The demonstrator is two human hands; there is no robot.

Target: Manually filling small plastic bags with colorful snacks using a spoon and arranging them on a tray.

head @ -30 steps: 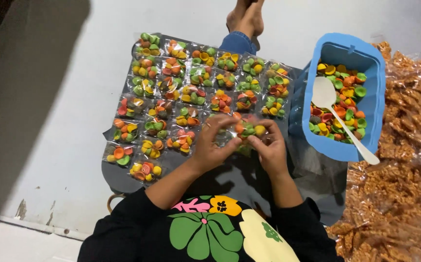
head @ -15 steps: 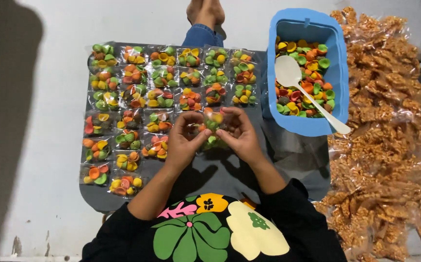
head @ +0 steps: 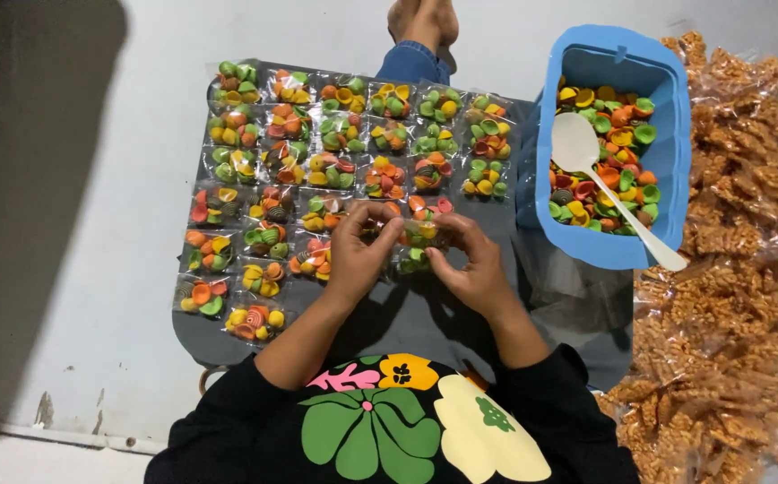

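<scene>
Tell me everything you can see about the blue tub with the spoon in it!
The blue tub is a deep, roughly rectangular container that looks like plastic, with rounded corners and a thick rim. It sits open on the floor, beyond the person's right side, beside the grey tray of small packets. It holds loose shell-shaped crackers in green, orange, yellow and red. A white plastic spoon lies in them, its handle sticking out over the near rim. Neither hand touches it.

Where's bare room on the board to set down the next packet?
Free: dark board near edge, between the hands and the person's chest, and the strip beside the blue tub. Crowded: rows of filled packets; both hands pinch one packet.
</scene>
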